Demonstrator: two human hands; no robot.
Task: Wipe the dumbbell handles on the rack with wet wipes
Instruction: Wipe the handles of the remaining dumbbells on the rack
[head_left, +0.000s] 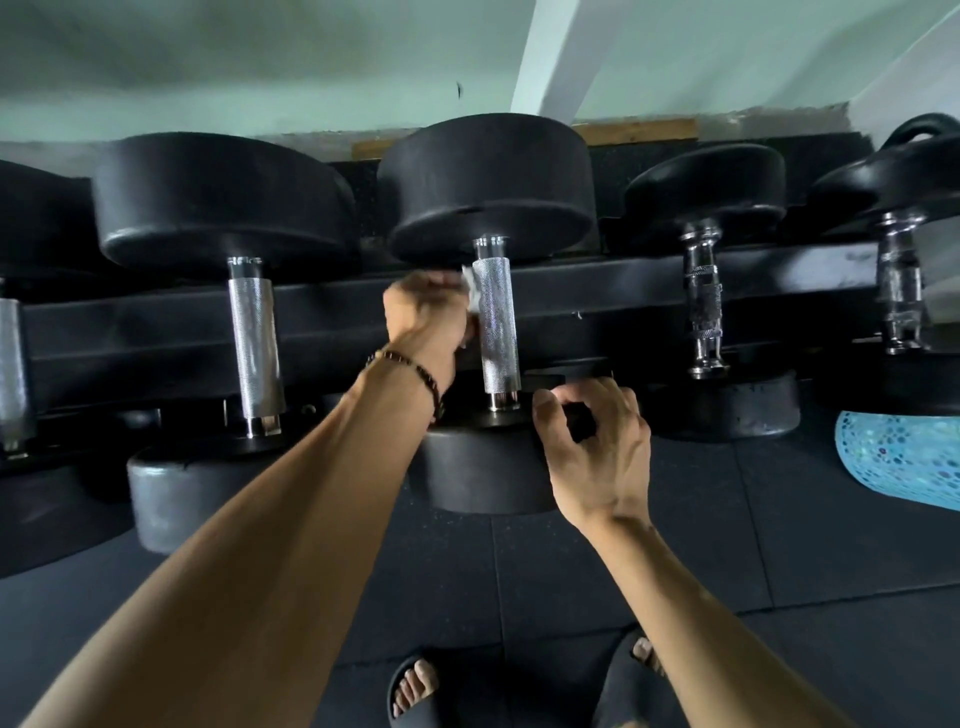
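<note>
Several black dumbbells lie across a low black rack (649, 280). The middle dumbbell has a knurled silver handle (497, 322). My left hand (426, 322), with a beaded bracelet on the wrist, presses a small white wet wipe (471, 291) against the left side of that handle. My right hand (597, 447) grips the edge of the near black head (483, 478) of the same dumbbell, thumb on top. Most of the wipe is hidden behind my left fingers.
Another knurled handle (254, 338) lies to the left, and chrome ridged handles (704, 301) to the right. A blue patterned object (904, 452) sits at the right edge. My sandalled feet (415, 686) stand on dark rubber floor tiles. A pale wall rises behind the rack.
</note>
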